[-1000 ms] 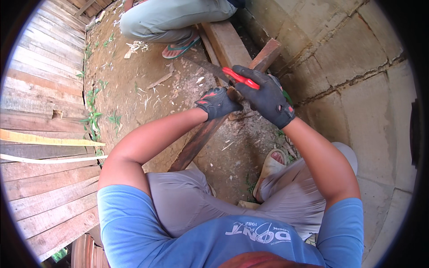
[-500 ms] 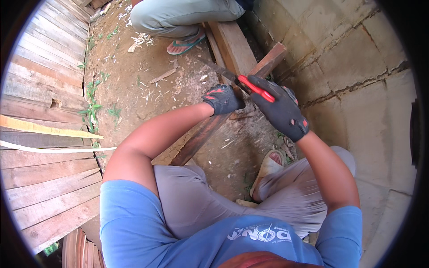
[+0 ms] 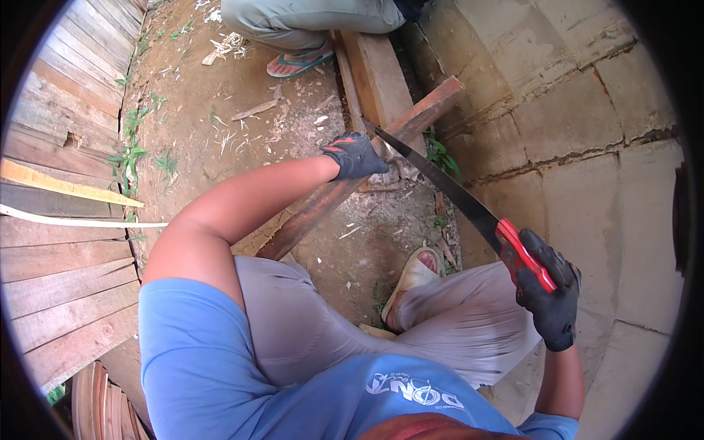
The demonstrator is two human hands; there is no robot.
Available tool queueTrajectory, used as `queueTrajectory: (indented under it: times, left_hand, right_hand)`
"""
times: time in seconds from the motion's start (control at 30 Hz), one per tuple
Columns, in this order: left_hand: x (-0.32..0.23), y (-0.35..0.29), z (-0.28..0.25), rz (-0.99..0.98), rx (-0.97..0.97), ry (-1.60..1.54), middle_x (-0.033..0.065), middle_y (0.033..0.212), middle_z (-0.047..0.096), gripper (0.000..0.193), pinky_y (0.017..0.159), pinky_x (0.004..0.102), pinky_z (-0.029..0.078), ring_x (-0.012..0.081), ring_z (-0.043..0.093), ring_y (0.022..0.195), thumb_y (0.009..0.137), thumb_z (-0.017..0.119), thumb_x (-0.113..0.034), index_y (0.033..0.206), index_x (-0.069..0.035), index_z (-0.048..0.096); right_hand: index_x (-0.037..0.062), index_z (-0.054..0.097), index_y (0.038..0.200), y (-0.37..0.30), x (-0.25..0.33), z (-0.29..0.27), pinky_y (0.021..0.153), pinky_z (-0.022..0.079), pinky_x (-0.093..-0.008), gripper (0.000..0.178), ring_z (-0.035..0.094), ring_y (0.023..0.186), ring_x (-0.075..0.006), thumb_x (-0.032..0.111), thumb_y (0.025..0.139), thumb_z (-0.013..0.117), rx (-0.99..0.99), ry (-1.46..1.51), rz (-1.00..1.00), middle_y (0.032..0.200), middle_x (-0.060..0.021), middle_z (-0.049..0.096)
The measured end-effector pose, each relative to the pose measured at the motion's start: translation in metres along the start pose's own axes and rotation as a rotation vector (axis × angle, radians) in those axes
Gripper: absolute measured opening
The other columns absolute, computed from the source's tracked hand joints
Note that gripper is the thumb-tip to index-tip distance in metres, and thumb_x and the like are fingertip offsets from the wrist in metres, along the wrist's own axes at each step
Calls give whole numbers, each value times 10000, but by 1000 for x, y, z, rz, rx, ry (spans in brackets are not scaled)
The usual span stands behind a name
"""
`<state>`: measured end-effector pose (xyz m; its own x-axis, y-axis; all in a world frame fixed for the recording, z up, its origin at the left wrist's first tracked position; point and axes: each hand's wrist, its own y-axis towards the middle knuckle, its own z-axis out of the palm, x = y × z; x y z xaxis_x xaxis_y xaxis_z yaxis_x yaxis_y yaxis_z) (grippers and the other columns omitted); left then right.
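So your gloved left hand (image 3: 356, 156) is down on the wooden plank (image 3: 312, 218), fingers tucked under, can't tell how tight. Plank's slanting past the near end of that thick beam (image 3: 375, 73). Further right, the saw (image 3: 456, 193) has its blade's far end over the plank, and your right hand (image 3: 554, 297)'s wrapped snugly round its red handle (image 3: 522, 253).

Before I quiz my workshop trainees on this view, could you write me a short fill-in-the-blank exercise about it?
1. The saw is held in the person's ____ grip.
2. On the wooden beam, the left grip wears a dark ____.
3. The saw's handle is mainly ____.
4. The person's T-shirt is ____.

Missing words: right; glove; red; blue.
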<state>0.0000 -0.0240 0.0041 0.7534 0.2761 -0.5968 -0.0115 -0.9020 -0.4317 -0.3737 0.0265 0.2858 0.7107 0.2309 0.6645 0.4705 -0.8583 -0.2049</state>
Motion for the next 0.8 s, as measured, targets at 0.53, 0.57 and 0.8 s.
queueTrajectory:
  times: [0.53, 0.57, 0.8]
  left_hand:
    - [10, 12, 24, 256, -118, 178, 263, 1006, 760, 448, 839, 531, 567, 452, 732, 933, 928, 658, -430, 1068, -19, 768]
    - [6, 12, 22, 307, -115, 202, 254, 1009, 762, 434, 842, 532, 564, 449, 730, 934, 936, 650, -423, 1077, -29, 765]
    - [17, 15, 27, 327, -163, 162, 201, 1060, 772, 361, 866, 524, 549, 427, 717, 969, 962, 628, -398, 1107, -95, 762]
  right_hand:
    - [134, 680, 1455, 167, -32, 120, 1111, 492, -476, 468, 661, 1315, -365, 302, 1019, 699, 27, -440, -771, 1425, -148, 708]
    - [129, 681, 1452, 184, -28, 132, 1104, 496, -480, 467, 661, 1312, -369, 316, 1023, 690, 46, -376, -725, 1423, -154, 706]
    - [95, 670, 1454, 220, 7, 168, 1075, 522, -458, 497, 680, 1270, -387, 332, 1018, 691, 111, -99, -547, 1374, -184, 726]
